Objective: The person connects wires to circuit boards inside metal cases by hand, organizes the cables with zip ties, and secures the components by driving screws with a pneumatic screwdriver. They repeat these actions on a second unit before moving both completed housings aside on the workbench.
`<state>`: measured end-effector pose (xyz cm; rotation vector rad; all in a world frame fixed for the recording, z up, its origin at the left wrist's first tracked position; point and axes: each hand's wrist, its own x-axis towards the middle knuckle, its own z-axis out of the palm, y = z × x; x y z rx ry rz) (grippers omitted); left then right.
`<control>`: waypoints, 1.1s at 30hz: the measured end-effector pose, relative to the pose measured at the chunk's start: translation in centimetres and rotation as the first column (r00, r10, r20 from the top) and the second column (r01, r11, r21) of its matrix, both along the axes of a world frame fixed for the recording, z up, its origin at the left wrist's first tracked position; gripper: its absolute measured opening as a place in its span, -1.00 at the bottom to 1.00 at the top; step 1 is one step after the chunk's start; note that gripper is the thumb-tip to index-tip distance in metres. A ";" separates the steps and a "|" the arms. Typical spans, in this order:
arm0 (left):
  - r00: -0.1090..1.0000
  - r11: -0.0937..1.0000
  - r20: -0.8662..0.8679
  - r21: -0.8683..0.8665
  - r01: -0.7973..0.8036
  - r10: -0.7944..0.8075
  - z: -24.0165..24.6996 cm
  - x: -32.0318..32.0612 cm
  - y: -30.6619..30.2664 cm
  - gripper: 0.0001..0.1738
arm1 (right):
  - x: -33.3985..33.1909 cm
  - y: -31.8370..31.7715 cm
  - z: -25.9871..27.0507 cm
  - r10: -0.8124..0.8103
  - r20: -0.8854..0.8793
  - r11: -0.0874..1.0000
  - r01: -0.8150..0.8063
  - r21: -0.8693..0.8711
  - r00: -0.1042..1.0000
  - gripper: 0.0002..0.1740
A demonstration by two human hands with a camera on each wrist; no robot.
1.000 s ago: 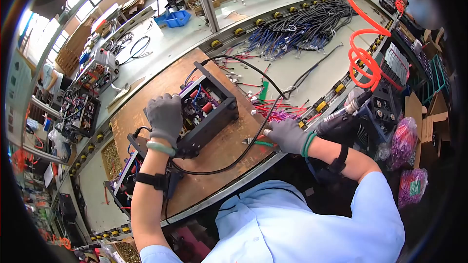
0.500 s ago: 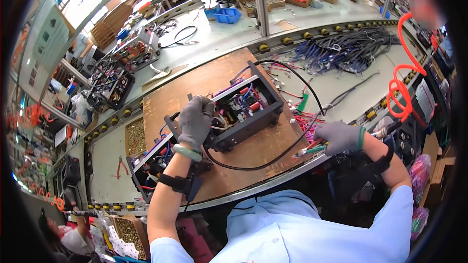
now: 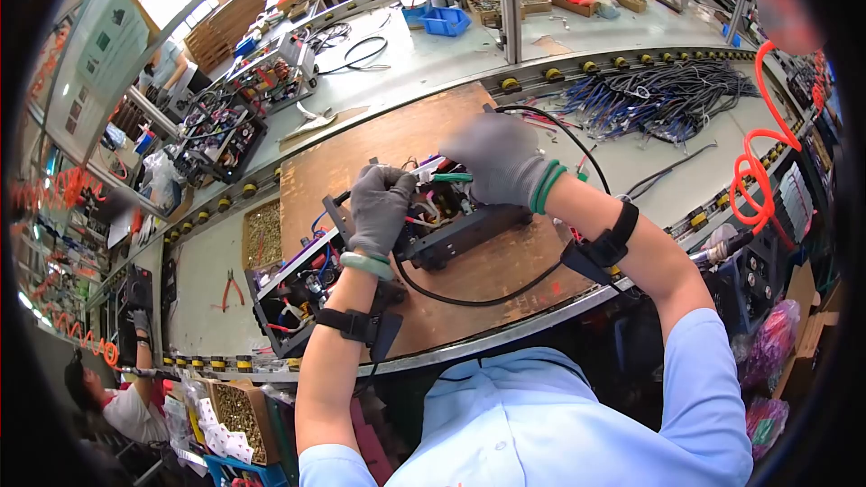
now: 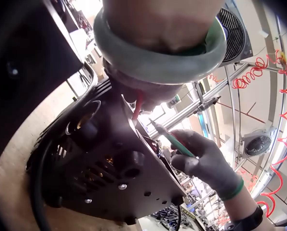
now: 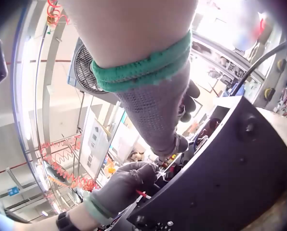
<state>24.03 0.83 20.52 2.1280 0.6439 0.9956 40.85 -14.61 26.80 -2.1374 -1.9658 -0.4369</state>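
Note:
An open-topped black electronic unit (image 3: pixel 474 233) full of wires and boards lies on a wooden board (image 3: pixel 316 167). At its left end my gloved left hand (image 3: pixel 379 206) pinches a red wire (image 4: pixel 138 107) with bent fingers. My gloved right hand (image 3: pixel 498 162) is over the unit's top, its fingers curled round green-handled pliers (image 4: pixel 181 145). Their metal tip points toward the left fingertips, close to them in the head view. The pliers' jaws are too small to make out. A thick black cable (image 3: pixel 505 299) loops along the unit's front.
A second open unit (image 3: pixel 293 311) sits left of my left forearm. Red-handled pliers (image 3: pixel 233 290) and a box of small brass-coloured parts (image 3: pixel 263 234) lie farther left. Bundled cables (image 3: pixel 658 99) cover the bench at the back right. A coiled orange hose (image 3: pixel 753 176) hangs at the right.
My right hand has picked up the green-handled pliers from the board's right edge and moved left over the unit. The left hand stays at the unit's left end. The head view has turned.

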 end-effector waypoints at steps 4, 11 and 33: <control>0.998 0.997 -0.063 0.075 0.006 -0.001 0.2 0.1 -0.2 -0.88 | 0.0 0.9 -1.6 0.042 0.021 0.999 -0.042 -0.021 0.999 -0.83; 0.932 0.977 0.356 -0.169 0.131 -0.063 3.2 -4.3 1.2 -0.82 | -1.4 -1.4 -0.7 0.084 -0.242 0.992 -0.058 0.115 0.967 -0.65; 0.397 0.956 -0.877 0.198 -0.217 0.272 6.2 -25.0 1.9 -0.67 | -16.6 7.4 2.1 0.496 -0.186 0.860 -0.510 -0.034 0.848 -0.54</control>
